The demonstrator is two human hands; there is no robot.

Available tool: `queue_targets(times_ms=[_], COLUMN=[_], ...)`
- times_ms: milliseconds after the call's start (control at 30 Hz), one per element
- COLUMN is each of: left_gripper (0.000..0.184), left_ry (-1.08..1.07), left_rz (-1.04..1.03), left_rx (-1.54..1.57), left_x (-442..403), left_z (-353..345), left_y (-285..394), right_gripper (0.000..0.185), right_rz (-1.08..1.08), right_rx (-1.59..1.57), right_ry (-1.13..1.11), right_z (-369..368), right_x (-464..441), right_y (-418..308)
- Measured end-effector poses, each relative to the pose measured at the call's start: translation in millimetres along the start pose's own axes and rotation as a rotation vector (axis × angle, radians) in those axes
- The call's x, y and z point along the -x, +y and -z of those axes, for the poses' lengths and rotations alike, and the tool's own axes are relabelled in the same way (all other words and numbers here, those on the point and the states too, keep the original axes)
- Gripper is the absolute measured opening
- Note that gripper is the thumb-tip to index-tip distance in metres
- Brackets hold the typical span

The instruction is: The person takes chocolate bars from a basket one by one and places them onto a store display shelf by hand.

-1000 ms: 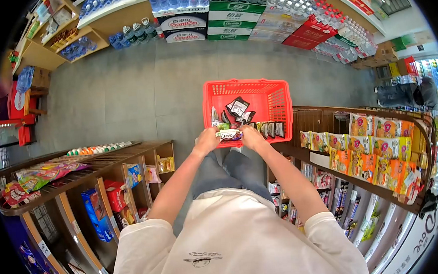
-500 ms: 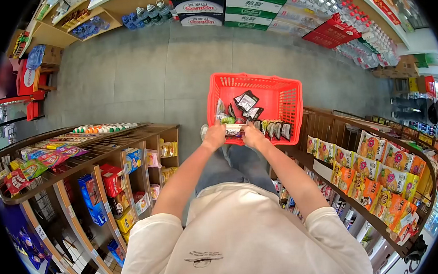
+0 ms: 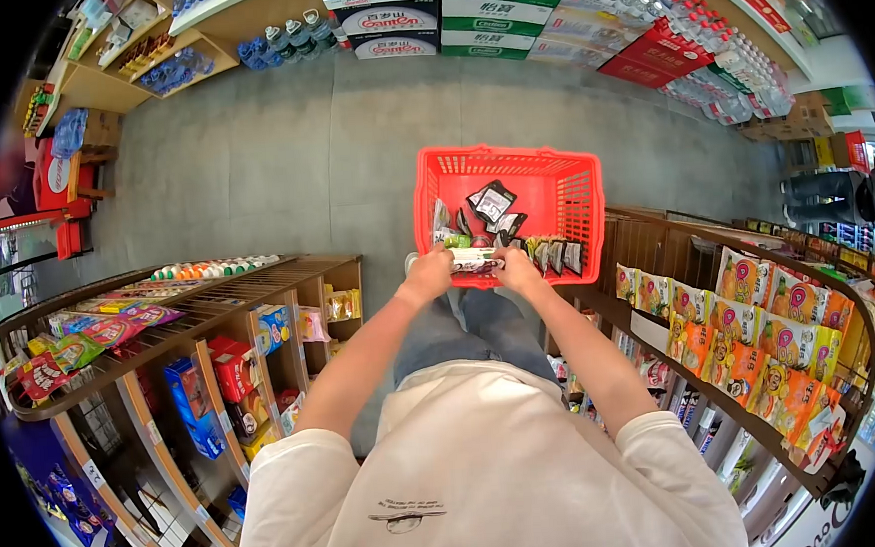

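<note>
I hold a Dove chocolate bar (image 3: 473,258) at its two ends, low in front of my body. It is a flat white-and-brown pack, tilted so only part of its face shows. My left hand (image 3: 430,273) closes on the left end and my right hand (image 3: 518,271) on the right end. Just under and beyond them is a red shopping basket (image 3: 582,204). Inside lie dark packets (image 3: 493,203), a row of small snack packs (image 3: 555,254) along the near right side, and a green item partly hidden by my left hand. What supports the basket is hidden.
A wooden snack shelf (image 3: 309,273) stands at my left, another with orange and yellow bags (image 3: 737,340) at my right. Beyond the grey floor (image 3: 280,163) are stacked drink cartons (image 3: 389,20) and bottles. Another person's legs (image 3: 822,197) show at the far right.
The chocolate bar has tilted in my hands, so the Dove lettering that faced up no longer reads clearly. The basket has hardly moved. More of the other person shows at the right.
</note>
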State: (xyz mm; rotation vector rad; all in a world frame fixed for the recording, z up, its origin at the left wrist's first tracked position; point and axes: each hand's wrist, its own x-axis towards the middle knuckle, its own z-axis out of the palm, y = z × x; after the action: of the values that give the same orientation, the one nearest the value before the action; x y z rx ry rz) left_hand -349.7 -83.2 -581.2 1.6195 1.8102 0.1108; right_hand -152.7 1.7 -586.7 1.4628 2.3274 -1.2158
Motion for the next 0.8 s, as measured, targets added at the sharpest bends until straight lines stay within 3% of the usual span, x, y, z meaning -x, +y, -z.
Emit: queue_targets(times_ms=[100, 167, 267, 333, 400, 433, 533, 800], left_gripper=[0.019, 0.023, 0.026, 0.03, 0.031, 0.031, 0.029, 0.028], left_ry=[0.09, -0.046, -0.081, -0.053, -0.047, 0.056, 0.232, 0.262], left_rz=[-0.071, 0.041, 0.053, 0.024, 0.138, 0.058, 0.076, -0.035], left_rx=[0.222, 0.465, 0.565, 0.623, 0.977, 1.165, 1.395, 1.446], left_x=[5.7, 5.9, 4.9, 4.7, 3.0, 3.5, 8.6, 7.3], left_z=[30.6, 61.3, 87.7, 94.9, 100.3, 101.5, 113.3, 133.4], left_y=[0.3, 4.7, 6.8, 10.1, 19.2, 26.5, 48.6, 68.4], right_gripper=[0.038, 0.039, 0.036, 0.027, 0.024, 0.025, 0.026, 0.028], right_rz=[-0.093, -0.127, -0.192, -0.094, -0.061, -0.071, -0.061, 0.071], right_rx=[-0.276, -0.412, -0.613, -1.09, -1.123, -1.115, -1.1, -1.197], right_ry=[-0.082, -0.063, -0.101, -0.017, 0.01, 0.022, 0.084, 0.109], right_z=[0.6, 3.6, 39.2, 48.3, 59.3, 66.6, 86.4, 128.2], right_x=[-1.6, -1.5, 10.8, 15.0, 18.9, 20.0, 24.5, 35.4], right_y=[14.7, 19.0, -9.2, -18.5, -28.9, -35.1, -54.7, -71.8])
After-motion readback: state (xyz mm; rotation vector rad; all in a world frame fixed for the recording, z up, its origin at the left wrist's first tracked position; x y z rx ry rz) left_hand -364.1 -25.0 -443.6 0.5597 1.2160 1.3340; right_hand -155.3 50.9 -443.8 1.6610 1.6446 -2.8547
